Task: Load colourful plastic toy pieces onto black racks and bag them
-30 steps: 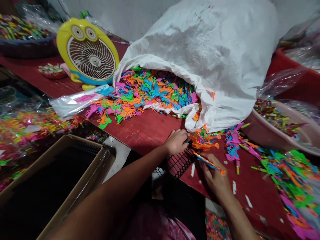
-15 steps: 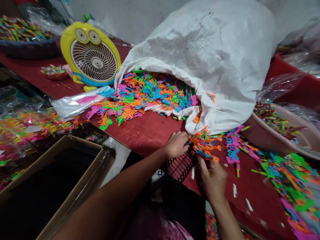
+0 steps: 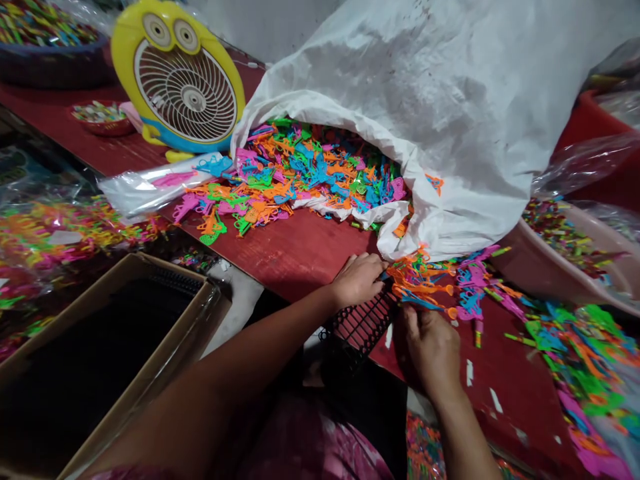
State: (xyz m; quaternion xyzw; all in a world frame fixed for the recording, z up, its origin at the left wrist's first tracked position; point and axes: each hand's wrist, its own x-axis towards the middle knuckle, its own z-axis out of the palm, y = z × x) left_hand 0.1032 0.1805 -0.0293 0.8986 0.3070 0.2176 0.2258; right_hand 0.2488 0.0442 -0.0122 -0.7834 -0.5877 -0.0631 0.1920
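A big white sack (image 3: 425, 100) lies on its side on the red table (image 3: 300, 250), spilling small plastic toy pieces (image 3: 310, 177) in orange, blue, green and pink. My left hand (image 3: 357, 279) is curled at the table's front edge, its fingers closed on a bunch of orange toy pieces (image 3: 417, 280). My right hand (image 3: 433, 347) sits just below that bunch, fingers pinched on the pieces' near end. A black wire basket (image 3: 363, 327) hangs at the table edge between both hands.
A yellow cartoon desk fan (image 3: 180, 83) stands at the back left beside a clear plastic bag (image 3: 150, 193). An open cardboard box (image 3: 100, 347) sits lower left. A pink basin (image 3: 565, 267) of small pieces is at the right, with more toys (image 3: 580, 340) heaped before it.
My right hand moved up from the table with a thin orange and blue piece and joined it to the bunch. The left hand stayed in place.
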